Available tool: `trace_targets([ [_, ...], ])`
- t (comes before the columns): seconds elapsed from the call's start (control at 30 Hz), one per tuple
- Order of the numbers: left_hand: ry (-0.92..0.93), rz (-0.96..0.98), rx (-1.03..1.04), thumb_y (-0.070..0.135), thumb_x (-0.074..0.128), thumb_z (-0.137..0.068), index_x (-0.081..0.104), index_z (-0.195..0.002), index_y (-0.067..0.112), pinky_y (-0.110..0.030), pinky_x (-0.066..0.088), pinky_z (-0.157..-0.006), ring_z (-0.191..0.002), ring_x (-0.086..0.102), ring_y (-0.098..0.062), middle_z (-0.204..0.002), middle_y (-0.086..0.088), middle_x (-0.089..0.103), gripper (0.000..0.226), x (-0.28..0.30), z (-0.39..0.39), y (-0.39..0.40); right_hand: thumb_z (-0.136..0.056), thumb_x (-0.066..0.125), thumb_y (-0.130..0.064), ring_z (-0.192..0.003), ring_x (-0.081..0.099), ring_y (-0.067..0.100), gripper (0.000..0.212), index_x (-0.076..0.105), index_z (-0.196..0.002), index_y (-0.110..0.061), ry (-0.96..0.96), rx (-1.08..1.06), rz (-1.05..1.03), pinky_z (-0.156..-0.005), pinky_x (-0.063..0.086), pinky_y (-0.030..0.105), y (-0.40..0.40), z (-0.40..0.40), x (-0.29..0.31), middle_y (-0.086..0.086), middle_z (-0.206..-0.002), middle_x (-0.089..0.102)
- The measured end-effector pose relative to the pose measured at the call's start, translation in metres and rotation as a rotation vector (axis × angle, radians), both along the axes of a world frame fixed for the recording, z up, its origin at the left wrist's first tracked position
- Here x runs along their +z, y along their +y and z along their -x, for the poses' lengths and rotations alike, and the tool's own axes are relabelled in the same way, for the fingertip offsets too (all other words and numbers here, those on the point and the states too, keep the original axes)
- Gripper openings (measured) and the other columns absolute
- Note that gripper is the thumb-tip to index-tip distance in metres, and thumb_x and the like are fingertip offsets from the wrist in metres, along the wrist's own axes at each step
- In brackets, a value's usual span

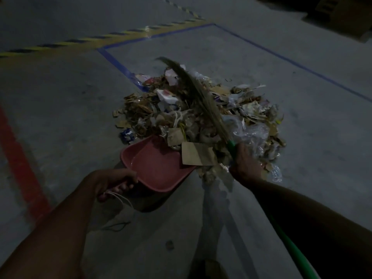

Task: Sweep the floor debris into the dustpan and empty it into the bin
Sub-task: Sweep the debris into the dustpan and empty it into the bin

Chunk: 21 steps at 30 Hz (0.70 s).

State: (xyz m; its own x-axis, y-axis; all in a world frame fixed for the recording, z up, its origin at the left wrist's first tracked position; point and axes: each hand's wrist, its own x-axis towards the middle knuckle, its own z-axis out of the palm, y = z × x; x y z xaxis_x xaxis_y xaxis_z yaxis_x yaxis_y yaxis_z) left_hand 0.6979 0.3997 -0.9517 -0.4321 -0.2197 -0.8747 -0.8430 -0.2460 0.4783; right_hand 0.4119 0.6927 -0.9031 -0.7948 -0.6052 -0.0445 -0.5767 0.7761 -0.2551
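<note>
- A red floor stripe (22,164) runs along the far left of the dim concrete floor (60,109); yellow-and-black hazard tape (80,40) crosses above it.
- My left hand (114,183) curls round the handle of the red dustpan (159,168), a loop of pale string (120,197) hanging at my fingers.
- The dustpan sits tilted, its open mouth touching the near edge of the debris pile (201,111); a brown cardboard scrap (198,157) overlaps its lip.
- Blue tape lines (118,65) frame the floor behind the pile of paper, cardboard and clear plastic.
- The broom's bristles (193,91) lie slanted across the heap.
- My right hand (246,164) grips the broom's green handle (231,147) just below the bristles, at the pile's near right edge.
</note>
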Motion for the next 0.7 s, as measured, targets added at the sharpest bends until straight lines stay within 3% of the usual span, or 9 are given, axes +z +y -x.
trace_targets([
  [0.1, 0.011, -0.014, 0.001, 0.016, 0.055, -0.09, 0.053, -0.075, 0.012, -0.015, 0.019, -0.035, -0.04, 0.029, -0.006, -0.059, 0.001, 0.047, 0.016, -0.002, 0.01, -0.002, -0.083, 0.07, -0.038, -0.078, 0.06, 0.032, 0.058, 0.036, -0.125, -0.016, 0.12, -0.036, -0.145, -0.045, 0.035, 0.028, 0.015, 0.02, -0.001, 0.01, -0.121, 0.05],
  [0.2, 0.006, -0.008, -0.01, 0.015, 0.055, -0.091, 0.053, -0.076, 0.012, -0.015, 0.021, -0.036, -0.041, 0.029, -0.006, -0.061, 0.001, 0.046, 0.015, -0.002, 0.018, 0.001, -0.082, 0.069, -0.039, -0.082, 0.063, 0.035, 0.071, 0.033, -0.139, -0.016, 0.128, 0.007, -0.252, -0.054, 0.048, 0.035, 0.029, 0.029, -0.003, 0.01, -0.128, 0.049],
  [0.33, 0.016, -0.026, 0.019, 0.013, 0.053, -0.092, 0.052, -0.072, 0.01, -0.013, 0.02, -0.034, -0.036, 0.029, -0.006, -0.058, -0.001, 0.047, 0.02, 0.003, 0.028, 0.005, -0.085, 0.066, -0.042, -0.082, 0.064, 0.035, 0.067, 0.036, -0.14, -0.018, 0.128, 0.086, -0.22, -0.054, 0.039, 0.031, 0.037, 0.028, -0.007, 0.009, -0.124, 0.052],
  [0.47, 0.002, -0.019, 0.014, 0.016, 0.053, -0.092, 0.051, -0.066, 0.009, -0.013, 0.019, -0.032, -0.032, 0.027, -0.007, -0.052, 0.0, 0.042, 0.027, 0.006, 0.041, 0.014, -0.082, 0.063, -0.022, -0.076, 0.06, 0.033, 0.049, 0.038, -0.125, -0.02, 0.026, 0.166, -0.165, -0.057, 0.049, 0.036, 0.043, 0.012, -0.012, 0.004, -0.113, 0.05],
  [0.57, 0.007, -0.045, 0.012, 0.019, 0.056, -0.089, 0.05, -0.061, 0.009, -0.013, 0.018, -0.031, -0.03, 0.024, -0.007, -0.051, 0.0, 0.038, 0.03, 0.008, 0.05, 0.02, -0.079, 0.063, -0.01, -0.073, 0.051, 0.02, 0.062, 0.034, -0.132, -0.02, -0.11, 0.25, -0.148, -0.047, 0.035, 0.026, 0.039, -0.004, -0.019, 0.002, -0.121, 0.045],
  [0.7, 0.016, -0.058, 0.025, 0.017, 0.058, -0.084, 0.05, -0.065, 0.008, -0.013, 0.02, -0.031, -0.033, 0.026, -0.007, -0.057, -0.001, 0.037, 0.023, 0.005, 0.05, 0.017, -0.082, 0.06, -0.008, -0.067, 0.046, 0.018, 0.049, 0.033, -0.122, -0.017, -0.108, 0.207, -0.082, -0.047, 0.03, 0.028, 0.023, -0.01, -0.018, 0.004, -0.113, 0.046],
])
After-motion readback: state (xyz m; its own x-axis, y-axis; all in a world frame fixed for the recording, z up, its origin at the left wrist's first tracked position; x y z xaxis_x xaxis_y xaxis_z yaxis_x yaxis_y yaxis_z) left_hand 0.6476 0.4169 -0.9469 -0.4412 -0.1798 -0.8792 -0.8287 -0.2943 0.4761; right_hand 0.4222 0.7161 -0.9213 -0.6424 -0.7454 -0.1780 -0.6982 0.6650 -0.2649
